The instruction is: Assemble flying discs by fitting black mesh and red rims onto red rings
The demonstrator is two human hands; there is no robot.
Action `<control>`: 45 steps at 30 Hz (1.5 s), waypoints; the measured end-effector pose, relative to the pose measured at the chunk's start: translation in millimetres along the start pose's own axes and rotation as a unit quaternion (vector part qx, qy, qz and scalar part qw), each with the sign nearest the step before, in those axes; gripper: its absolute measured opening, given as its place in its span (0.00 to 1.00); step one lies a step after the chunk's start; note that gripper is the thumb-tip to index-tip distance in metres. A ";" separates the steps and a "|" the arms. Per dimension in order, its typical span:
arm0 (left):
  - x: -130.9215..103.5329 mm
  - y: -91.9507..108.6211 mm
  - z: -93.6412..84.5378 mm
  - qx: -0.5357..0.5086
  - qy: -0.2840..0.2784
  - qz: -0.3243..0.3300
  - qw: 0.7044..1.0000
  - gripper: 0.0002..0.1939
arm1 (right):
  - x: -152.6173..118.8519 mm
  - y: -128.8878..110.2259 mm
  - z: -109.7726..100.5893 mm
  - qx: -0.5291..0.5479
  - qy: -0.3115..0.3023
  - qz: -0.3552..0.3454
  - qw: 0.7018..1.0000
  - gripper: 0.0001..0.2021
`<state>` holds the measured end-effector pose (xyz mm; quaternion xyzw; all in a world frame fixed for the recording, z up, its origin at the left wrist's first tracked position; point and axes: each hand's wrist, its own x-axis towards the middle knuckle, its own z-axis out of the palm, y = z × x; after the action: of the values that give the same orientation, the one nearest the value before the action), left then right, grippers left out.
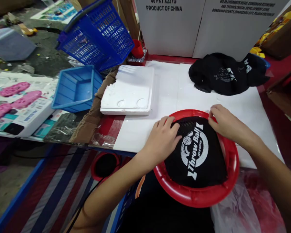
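Observation:
A round red plastic ring (196,198) rests partly on the white work surface and overhangs its front edge. Inside it lies a black mesh cloth (215,168) printed "Throw Ball" in white, with a gap showing along the ring's right side. My left hand (163,139) is closed at the upper left, fingers curled over the rim and thumb against the cloth. At the upper right, my right hand (225,123) pinches the rim beside the cloth's corner. Its fingertips are partly hidden. More black printed cloths (223,74) lie piled farther back.
A white foam block (129,90) sits left of the ring. Beyond it are a blue bin (74,87) and a tilted blue basket (99,35). A large white carton (172,29) stands behind. Clear plastic bags (237,210) hang at the lower right, and another red ring (94,168) is below left.

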<state>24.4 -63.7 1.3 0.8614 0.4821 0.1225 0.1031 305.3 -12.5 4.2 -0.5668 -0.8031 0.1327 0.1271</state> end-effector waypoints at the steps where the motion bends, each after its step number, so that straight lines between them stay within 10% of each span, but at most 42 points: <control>1: -5.1 1.8 2.6 0.007 -0.009 0.004 1.000 0.17 | -9.4 0.2 -4.5 -0.013 -0.001 -0.018 1.000 0.03; 6: 11.1 -5.0 8.8 0.009 -0.054 0.043 0.998 0.32 | -24.2 -14.1 5.6 0.000 -0.067 -0.113 0.991 0.15; 17: 28.2 -8.3 2.1 0.050 -0.030 0.082 0.995 0.07 | -8.6 8.2 -0.4 0.071 -0.132 -0.152 0.977 0.13; 26: 40.2 -39.5 2.3 -0.345 -0.051 -0.003 0.937 0.04 | -10.0 31.1 -1.7 0.316 -0.118 -0.030 0.941 0.12; 37: 49.3 -45.8 -1.0 -0.423 -0.086 -0.118 0.894 0.15 | 13.4 15.4 -8.0 0.191 -0.150 -0.065 0.968 0.09; 45: 44.4 -39.4 21.2 -0.386 0.029 -0.079 0.919 0.09 | 30.1 37.7 -14.0 0.272 -0.257 -0.040 0.927 0.13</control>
<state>21.7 -6.7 -25.5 0.7101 0.4663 0.3153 0.4231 333.6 29.0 5.4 -0.4246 -0.7632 0.4819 0.0710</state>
